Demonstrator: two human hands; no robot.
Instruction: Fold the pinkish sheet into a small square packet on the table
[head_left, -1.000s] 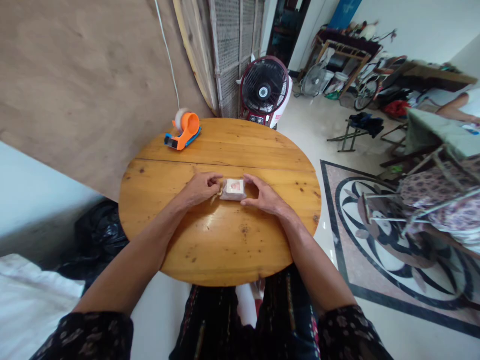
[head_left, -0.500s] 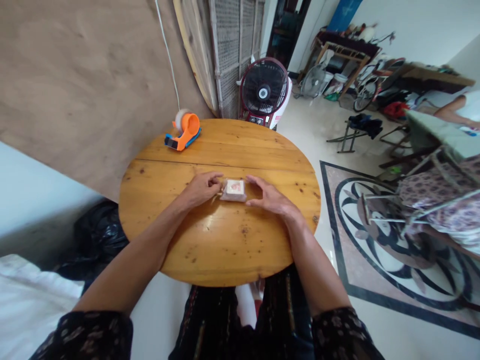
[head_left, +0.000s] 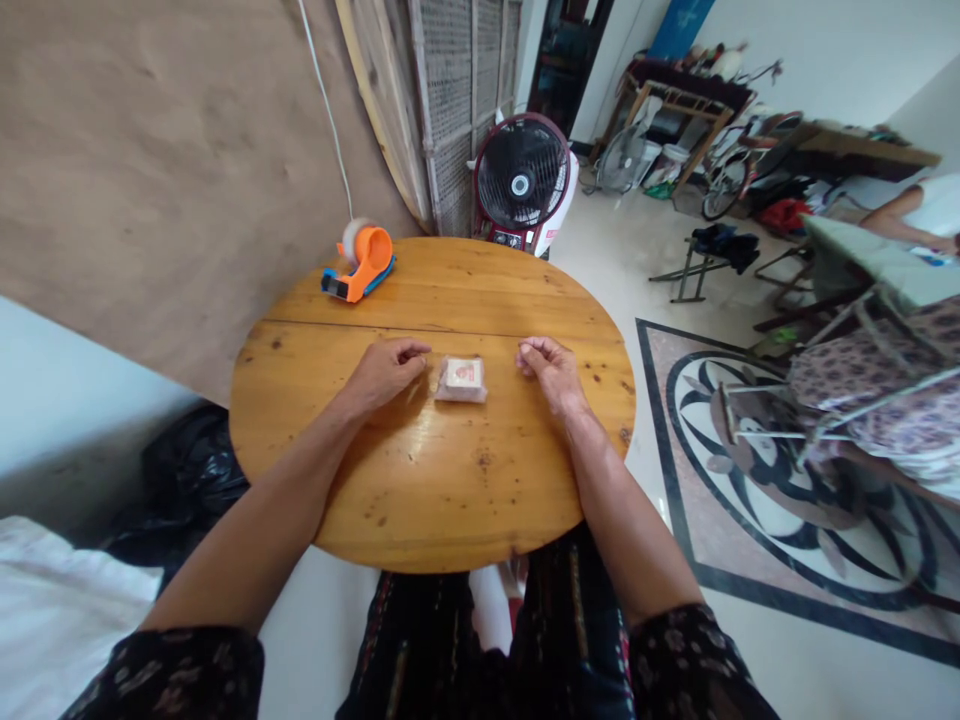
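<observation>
A small flat packet [head_left: 460,379], whitish with a pink print on top, lies near the middle of a round wooden table [head_left: 450,490]. My left hand [head_left: 384,370] rests on the table just left of the packet, its fingers curled in loosely and holding nothing that I can see. My right hand [head_left: 549,367] rests on the table to the right of the packet, a short gap away, with its fingers curled under into a loose fist. Neither hand touches the packet.
An orange and blue tape dispenser [head_left: 355,266] stands at the table's far left edge. A dark red floor fan [head_left: 521,185] stands behind the table. A brown board [head_left: 150,150] leans at the left. Another person's arm [head_left: 900,208] shows at the far right.
Both hands have let go of the packet and drawn apart. My right hand moved rightward and curled shut; the left pulled slightly back. The packet stays put.
</observation>
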